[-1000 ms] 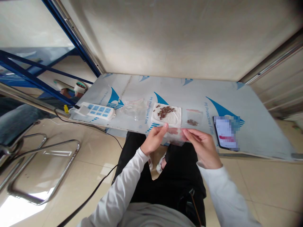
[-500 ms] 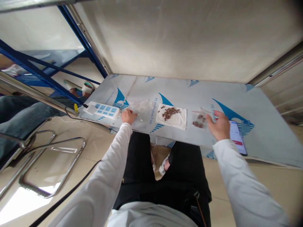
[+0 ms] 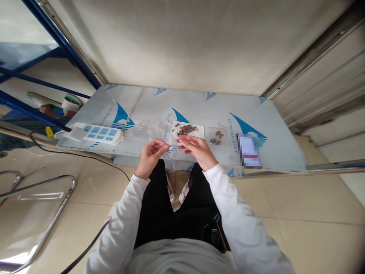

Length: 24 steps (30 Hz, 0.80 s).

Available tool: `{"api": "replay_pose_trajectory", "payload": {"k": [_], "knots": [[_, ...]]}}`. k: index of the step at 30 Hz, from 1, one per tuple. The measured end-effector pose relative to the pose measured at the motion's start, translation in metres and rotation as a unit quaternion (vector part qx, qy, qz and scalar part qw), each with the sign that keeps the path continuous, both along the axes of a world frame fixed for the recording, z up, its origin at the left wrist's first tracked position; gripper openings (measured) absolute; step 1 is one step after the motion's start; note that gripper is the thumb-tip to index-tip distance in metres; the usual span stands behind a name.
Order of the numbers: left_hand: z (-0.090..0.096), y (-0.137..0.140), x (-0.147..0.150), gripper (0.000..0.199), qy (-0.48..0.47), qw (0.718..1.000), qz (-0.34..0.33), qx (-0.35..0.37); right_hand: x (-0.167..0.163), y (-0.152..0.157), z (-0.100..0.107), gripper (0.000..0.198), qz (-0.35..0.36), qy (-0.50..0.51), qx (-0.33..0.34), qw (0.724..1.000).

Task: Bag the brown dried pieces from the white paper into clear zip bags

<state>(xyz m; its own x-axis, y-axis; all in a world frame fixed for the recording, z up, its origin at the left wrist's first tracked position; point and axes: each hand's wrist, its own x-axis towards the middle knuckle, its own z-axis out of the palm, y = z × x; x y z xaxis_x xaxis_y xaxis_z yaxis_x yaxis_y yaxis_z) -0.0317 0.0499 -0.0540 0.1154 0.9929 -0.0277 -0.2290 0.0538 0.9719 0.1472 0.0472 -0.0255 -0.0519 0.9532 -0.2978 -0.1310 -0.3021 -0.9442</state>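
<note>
My left hand [image 3: 151, 155] is raised at the table's near edge, pinching a small clear plastic bag [image 3: 171, 149] between thumb and fingers. Facing it is my right hand [image 3: 199, 149], its fingers loosely bent and apart, close to the bag's right side. Just behind the right hand, small dark brown pieces [image 3: 189, 129] lie heaped on a white sheet [image 3: 201, 132], partly hidden by the fingers. More clear plastic bags [image 3: 151, 127] lie flat to the left of the sheet. On its right rests a clear bag with several brown pieces [image 3: 216, 141] inside.
A white power strip [image 3: 99, 134] with a plug and cable lies at the table's left. A phone [image 3: 249, 150] lies to the right. The film-covered table [image 3: 188, 104] meets a pale panel behind. A metal chair frame [image 3: 68, 190] and another person's feet [image 3: 71, 104] are at left.
My left hand has lifted from the flat bags with one clear bag. My right hand has left the filled bag and come to the middle. The view has shifted rightward.
</note>
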Motion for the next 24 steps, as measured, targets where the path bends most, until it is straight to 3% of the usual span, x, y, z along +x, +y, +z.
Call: {"api": "replay_pose_trajectory", "payload": {"k": [2,4,7,9,11,13,14,16,18,20,24], "knots": [[-0.002,-0.004,0.001,0.028,-0.027,1.0,-0.011,-0.003,0.001,-0.003,-0.001,0.043,-0.01,0.015,-0.038,0.999],[-0.004,-0.007,0.001,0.027,-0.053,0.998,-0.028,-0.002,0.003,-0.007,-0.004,0.041,0.032,0.048,-0.075,0.996],[-0.006,-0.01,0.001,0.025,-0.059,0.997,-0.051,-0.011,0.002,-0.019,-0.008,0.036,0.068,0.099,-0.067,0.991],[-0.007,-0.013,0.004,0.029,-0.019,0.999,-0.021,-0.015,0.0,-0.028,-0.009,0.032,0.006,0.072,-0.006,0.997],[-0.004,-0.019,0.009,0.038,0.063,0.995,0.077,0.002,-0.003,-0.037,-0.009,0.027,-0.079,-0.023,0.082,0.993],[0.002,-0.027,0.016,0.036,0.139,0.974,0.179,0.029,-0.006,-0.047,-0.008,0.019,-0.125,-0.16,0.183,0.962],[0.006,-0.032,0.02,0.032,0.16,0.967,0.194,0.035,-0.008,-0.051,-0.007,0.016,-0.131,-0.227,0.232,0.937],[0.014,-0.039,0.027,0.027,0.147,0.978,0.145,0.023,-0.01,-0.059,-0.006,0.016,-0.12,-0.329,0.31,0.884],[0.018,-0.043,0.033,0.028,0.096,0.993,0.073,-0.012,-0.012,-0.066,-0.006,0.019,-0.093,-0.369,0.347,0.857],[0.019,-0.045,0.036,0.028,0.047,0.996,0.049,-0.049,-0.012,-0.071,-0.007,0.021,-0.06,-0.358,0.339,0.868],[0.015,-0.049,0.034,0.022,0.018,0.996,0.029,-0.08,-0.011,-0.076,-0.012,0.027,-0.045,-0.291,0.238,0.925]]}}
